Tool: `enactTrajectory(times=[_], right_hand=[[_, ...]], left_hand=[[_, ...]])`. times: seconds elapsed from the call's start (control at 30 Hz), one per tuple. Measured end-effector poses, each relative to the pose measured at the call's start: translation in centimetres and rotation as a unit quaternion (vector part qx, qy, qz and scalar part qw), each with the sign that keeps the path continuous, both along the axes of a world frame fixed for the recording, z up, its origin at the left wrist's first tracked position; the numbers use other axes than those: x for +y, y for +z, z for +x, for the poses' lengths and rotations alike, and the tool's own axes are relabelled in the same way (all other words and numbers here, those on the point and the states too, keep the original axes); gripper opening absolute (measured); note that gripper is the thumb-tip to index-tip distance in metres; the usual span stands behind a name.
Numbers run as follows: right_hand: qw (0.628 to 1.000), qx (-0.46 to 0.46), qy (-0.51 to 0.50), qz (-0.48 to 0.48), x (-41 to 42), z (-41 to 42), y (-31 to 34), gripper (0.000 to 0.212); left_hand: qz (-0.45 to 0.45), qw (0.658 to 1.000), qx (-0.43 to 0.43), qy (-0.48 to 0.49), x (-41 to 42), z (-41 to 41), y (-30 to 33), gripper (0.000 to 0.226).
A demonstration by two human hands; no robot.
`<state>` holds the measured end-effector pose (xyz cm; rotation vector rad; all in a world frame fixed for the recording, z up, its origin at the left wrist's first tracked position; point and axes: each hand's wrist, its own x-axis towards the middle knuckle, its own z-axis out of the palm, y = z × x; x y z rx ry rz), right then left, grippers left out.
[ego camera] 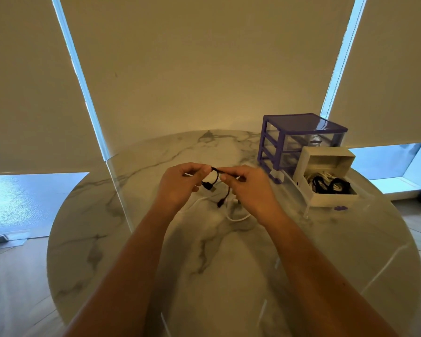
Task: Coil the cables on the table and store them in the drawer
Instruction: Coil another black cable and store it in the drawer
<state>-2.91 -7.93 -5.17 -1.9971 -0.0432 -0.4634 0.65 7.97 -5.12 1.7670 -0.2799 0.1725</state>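
Above the middle of the marble table [136, 239], the left hand [180, 183] and the right hand [248, 188] pinch a short black cable [215, 176] between thumb and fingertips, hands nearly touching, probably so a small loop can be folded without the plugs swinging loose; both ends dangle below. Both forearms reach straight forward, wrists level, knuckles up. A white cable [236, 218] lies uncoiled on the table beneath the hands, and the pulled-out drawer [326, 199] of the purple organizer [272, 142] waits at right, already holding coiled cables and within easy reach.
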Motion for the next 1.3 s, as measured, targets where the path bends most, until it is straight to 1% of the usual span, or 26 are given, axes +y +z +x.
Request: enactTrajectory(times=[0.07, 0.13, 0.2, 0.3, 0.37, 0.47, 0.57, 0.67, 0.83, 0.93, 1.07, 1.17, 1.3], right_hand=[[0.998, 0.049, 0.031, 0.026, -0.2, -0.1, 0.0, 0.018], [0.995, 0.082, 0.042, 0.030, -0.3, -0.2, -0.1, 0.014], [0.996, 0.074, 0.030, 0.042, -0.3, -0.1, -0.3, 0.013], [0.997, 0.043, -0.014, 0.062, -0.3, 0.1, -0.3, 0.014], [0.994, 0.032, -0.024, 0.099, -0.3, 0.1, -0.1, 0.013], [0.987, 0.036, -0.001, 0.155, -0.6, -0.2, 0.4, 0.013], [0.981, 0.068, 0.029, 0.182, -0.6, -0.5, 0.7, 0.018], [0.979, 0.116, 0.040, 0.162, -0.5, -0.7, 0.6, 0.022], [0.977, 0.151, 0.071, 0.130, -0.3, -0.8, 0.8, 0.027], [0.975, 0.162, 0.074, 0.133, -0.2, -0.8, 0.8, 0.029], [0.970, 0.178, 0.076, 0.146, 0.5, -0.9, 1.2, 0.027], [0.974, 0.172, 0.081, 0.126, 0.9, -1.0, 1.3, 0.025], [0.988, 0.121, 0.051, 0.085, 0.8, -0.6, 0.6, 0.016]], left_hand=[[-0.033, 0.999, 0.004, 0.015, 0.3, 0.1, 0.1, 0.005], [-0.041, 0.999, 0.007, 0.016, 0.5, 0.1, 0.3, 0.006], [-0.034, 0.999, 0.014, 0.003, 0.6, 0.1, 0.4, 0.007], [-0.025, 0.999, 0.034, -0.021, 0.6, 0.1, 0.4, 0.008], [-0.026, 0.998, 0.050, -0.035, 0.5, 0.1, 0.4, 0.008], [-0.035, 0.996, 0.063, -0.049, 0.3, 0.0, 0.4, 0.007], [-0.049, 0.996, 0.064, -0.043, 0.2, 0.0, 0.3, 0.006], [-0.057, 0.996, 0.058, -0.038, 0.0, -0.1, 0.2, 0.006], [-0.105, 0.991, 0.072, -0.050, -0.4, -0.3, 0.1, 0.006], [-0.135, 0.984, 0.094, -0.065, -0.4, -0.3, 0.2, 0.006], [-0.150, 0.979, 0.110, -0.079, -0.5, -0.5, 0.4, 0.007], [-0.156, 0.978, 0.106, -0.087, -0.7, -0.5, 0.4, 0.010], [-0.167, 0.978, 0.098, -0.075, -0.8, -0.6, 0.3, 0.008]])
